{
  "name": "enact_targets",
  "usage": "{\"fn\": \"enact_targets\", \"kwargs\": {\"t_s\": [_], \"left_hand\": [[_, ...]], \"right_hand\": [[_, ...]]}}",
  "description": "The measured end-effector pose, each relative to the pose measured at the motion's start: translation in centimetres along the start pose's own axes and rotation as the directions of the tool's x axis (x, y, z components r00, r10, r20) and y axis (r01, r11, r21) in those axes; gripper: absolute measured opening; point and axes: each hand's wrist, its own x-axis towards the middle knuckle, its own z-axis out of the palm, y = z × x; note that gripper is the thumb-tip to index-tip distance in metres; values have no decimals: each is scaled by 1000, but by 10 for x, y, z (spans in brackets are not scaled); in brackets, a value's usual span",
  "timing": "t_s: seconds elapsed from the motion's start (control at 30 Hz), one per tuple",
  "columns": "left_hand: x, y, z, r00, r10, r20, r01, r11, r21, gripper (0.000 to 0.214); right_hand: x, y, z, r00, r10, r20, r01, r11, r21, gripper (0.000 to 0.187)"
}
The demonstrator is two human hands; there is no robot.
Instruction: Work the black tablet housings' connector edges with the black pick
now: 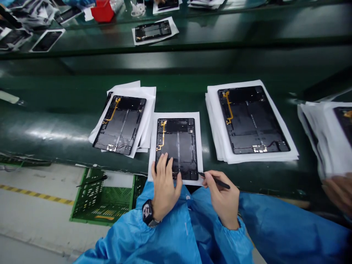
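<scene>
Opened tablet (184, 150) flat on white sheet (200, 157), at near edge of green surface (68, 128). Left hand (164, 187): fingers released, extended, resting over tablet's near-left corner. Right hand (222, 198): fingers grasping slim black tool (221, 183), tip at tablet's near-right corner; can't tell if touching. Left-side tablet (121, 123) on loose sheets, right-side tablet (253, 117) on paper stack (218, 139), both farther from near edge. Green crate (82, 198) below near edge, left.

The tablet (172, 146) is black, its ribbon (163, 135) orange, bench (178, 82) green, floor tape (41, 195) striped yellow-black.
</scene>
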Motion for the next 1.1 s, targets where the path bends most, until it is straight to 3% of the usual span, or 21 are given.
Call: {"fn": "enact_targets", "kwargs": {"t_s": [0.37, 1.1], "left_hand": [[0, 1, -3, 997, -49, 53, 49, 999, 2, 57], [1, 4, -6, 988, -104, 115, 104, 995, 6, 64]], "right_hand": [[-6, -4, 7, 966, -258, 10, 257, 953, -160, 6], [-11, -13, 13, 946, -323, -13, 301, 895, -329, 10]]}}
